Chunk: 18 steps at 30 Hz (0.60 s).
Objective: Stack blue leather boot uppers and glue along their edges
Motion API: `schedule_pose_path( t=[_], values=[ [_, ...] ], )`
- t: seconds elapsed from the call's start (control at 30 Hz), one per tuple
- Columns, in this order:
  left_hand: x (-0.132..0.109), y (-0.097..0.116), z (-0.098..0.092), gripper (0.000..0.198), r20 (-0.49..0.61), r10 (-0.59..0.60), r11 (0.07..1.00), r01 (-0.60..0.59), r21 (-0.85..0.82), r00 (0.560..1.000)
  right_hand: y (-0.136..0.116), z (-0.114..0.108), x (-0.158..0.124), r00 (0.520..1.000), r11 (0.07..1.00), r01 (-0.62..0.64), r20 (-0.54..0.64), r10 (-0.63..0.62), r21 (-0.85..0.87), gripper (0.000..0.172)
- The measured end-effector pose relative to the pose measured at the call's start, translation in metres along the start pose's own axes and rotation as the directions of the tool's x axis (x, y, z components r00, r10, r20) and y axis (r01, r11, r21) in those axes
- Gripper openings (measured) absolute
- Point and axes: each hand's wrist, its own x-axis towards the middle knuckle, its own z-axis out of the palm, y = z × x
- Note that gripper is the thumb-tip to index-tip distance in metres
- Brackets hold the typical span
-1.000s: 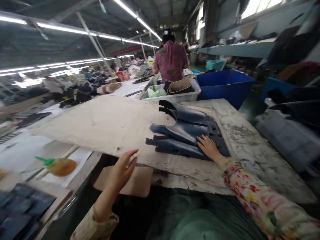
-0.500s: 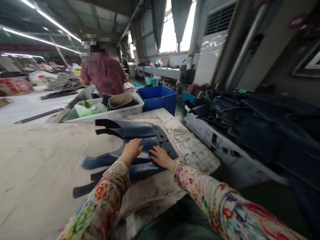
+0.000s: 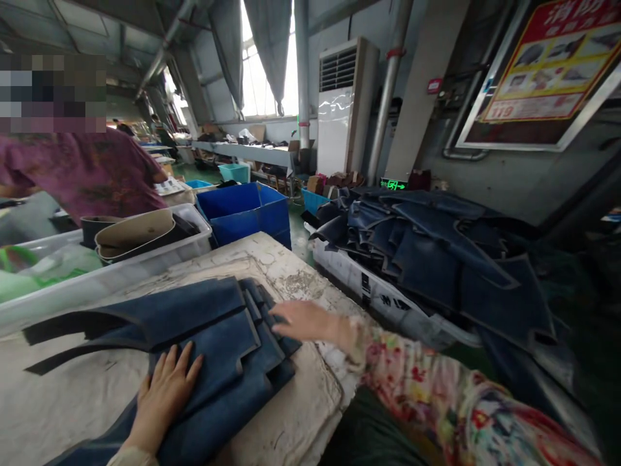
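Several dark blue leather-like cut pieces point(image 3: 208, 343) lie overlapped on the cloth-covered table point(image 3: 58, 401), their long narrow strips pointing left and their notched ends to the right. Flat on the near part of these pieces rests my left hand point(image 3: 169, 382), fingers spread. My right hand point(image 3: 303, 320) is over the stepped right ends of the stack, fingers stretched out and slightly blurred; whether it touches them I cannot tell.
A white bin point(image 3: 334, 259) heaped with more blue pieces point(image 3: 427, 252) stands at the right. Beyond the table are a blue box point(image 3: 247, 213) and a white tub point(image 3: 140, 259) holding rolled material point(image 3: 133, 233). A person in a purple shirt point(image 3: 87, 168) is at the left.
The view has turned right and come closer to the table. My right hand has moved off the middle of the pieces to their right ends; my left hand still lies on them.
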Motion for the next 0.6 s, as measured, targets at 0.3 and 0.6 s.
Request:
schedule_pose_path(
  t=[0.3,0.6],
  values=[
    [-0.006,0.005,-0.012,0.049,0.066,0.054,0.967,-0.069,0.244,0.996,0.176,-0.248,-0.144,0.514,0.358,-0.856,-0.543,0.664,-0.372,0.053],
    [-0.008,0.008,-0.023,0.052,0.115,0.059,0.973,-0.083,0.217,0.992,0.152,-0.296,-0.155,0.557,0.296,-0.816,-0.538,0.632,-0.497,0.031]
  ],
)
